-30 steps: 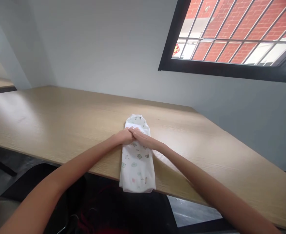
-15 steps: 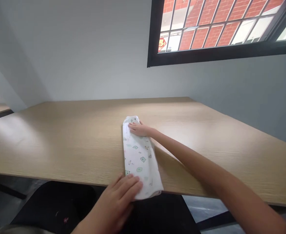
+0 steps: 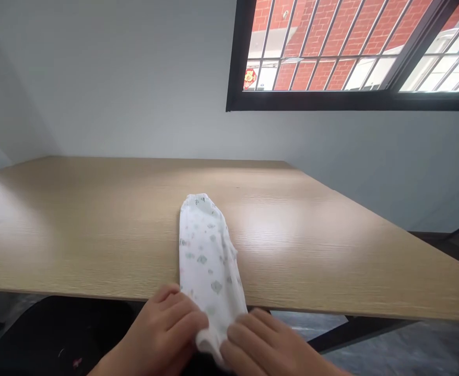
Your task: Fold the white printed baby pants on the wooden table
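Left hand and right hand have come together at the near end of the folded cloth, fingers curled, pinching where it overhangs the table edge. It looks light and limp, easiest taken by that end.

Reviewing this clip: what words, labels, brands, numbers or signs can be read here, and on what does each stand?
Red diamond-shaped sign beyond the black-framed window: marking too small and blurred to read.
White cloth with pale printed motifs: small pictures only, no readable words seen.
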Demonstrator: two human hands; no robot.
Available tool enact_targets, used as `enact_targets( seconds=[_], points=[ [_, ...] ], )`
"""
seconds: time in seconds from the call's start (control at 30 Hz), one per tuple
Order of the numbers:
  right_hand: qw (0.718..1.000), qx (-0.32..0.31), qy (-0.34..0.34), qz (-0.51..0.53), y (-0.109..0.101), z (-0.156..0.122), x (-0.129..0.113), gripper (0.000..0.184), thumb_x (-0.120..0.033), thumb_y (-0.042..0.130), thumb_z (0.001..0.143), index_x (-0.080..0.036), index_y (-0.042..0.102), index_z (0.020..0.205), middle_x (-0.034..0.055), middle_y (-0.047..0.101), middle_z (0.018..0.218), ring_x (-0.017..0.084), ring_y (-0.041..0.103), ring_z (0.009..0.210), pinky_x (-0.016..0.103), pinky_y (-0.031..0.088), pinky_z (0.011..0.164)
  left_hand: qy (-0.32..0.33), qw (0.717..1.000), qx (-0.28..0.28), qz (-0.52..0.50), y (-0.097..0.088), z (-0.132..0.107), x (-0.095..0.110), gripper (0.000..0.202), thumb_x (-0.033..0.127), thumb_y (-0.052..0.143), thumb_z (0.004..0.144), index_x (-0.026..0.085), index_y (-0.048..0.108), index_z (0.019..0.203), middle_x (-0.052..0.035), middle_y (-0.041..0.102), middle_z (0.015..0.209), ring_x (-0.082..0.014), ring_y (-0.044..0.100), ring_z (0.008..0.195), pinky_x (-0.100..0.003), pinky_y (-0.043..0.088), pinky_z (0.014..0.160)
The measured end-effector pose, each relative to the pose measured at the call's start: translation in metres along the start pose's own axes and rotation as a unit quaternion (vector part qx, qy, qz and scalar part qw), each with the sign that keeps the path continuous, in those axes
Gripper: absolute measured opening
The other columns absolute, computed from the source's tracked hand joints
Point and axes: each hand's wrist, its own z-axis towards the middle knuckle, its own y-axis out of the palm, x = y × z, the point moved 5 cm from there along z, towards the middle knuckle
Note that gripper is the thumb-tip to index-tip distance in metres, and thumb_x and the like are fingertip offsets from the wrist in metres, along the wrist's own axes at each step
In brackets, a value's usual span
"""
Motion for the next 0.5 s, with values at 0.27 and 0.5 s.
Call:
enact_targets(
  seconds=[0.27, 0.5],
  points=[
    [0.979, -0.081, 0.154, 0.103, -0.008, 0.095, 0.119, 0.02, -0.018, 0.046, 0.082, -0.018, 0.057, 0.098, 0.0062, 0.06, 0.088, 0.018, 0.053, 0.078, 0.028, 0.041, 0.063, -0.328, 0.942, -0.036, 0.056, -0.034, 0.056, -0.093, 0.029, 0.04, 0.041, 0.084, 0.018, 0.052, 0.068, 0.0023, 0.056, 0.062, -0.0133, 0.051, 0.056, -0.023, 0.033, 0.049],
    [0.95, -0.161, 0.238, 0.121, 0.091, 0.128, 0.226, 0.033, -0.016, 0.04, 0.085, -0.013, 0.051, 0.116, 0.0106, 0.053, 0.115, 0.02, 0.049, 0.104, 0.028, 0.042, 0.08, -0.399, 0.902, -0.076, 0.149, 0.021, 0.089, -0.215, 0.029, 0.035, 0.043, 0.081, 0.014, 0.058, 0.093, -0.0121, 0.06, 0.098, -0.026, 0.054, 0.093, -0.032, 0.042, 0.073]
  ],
)
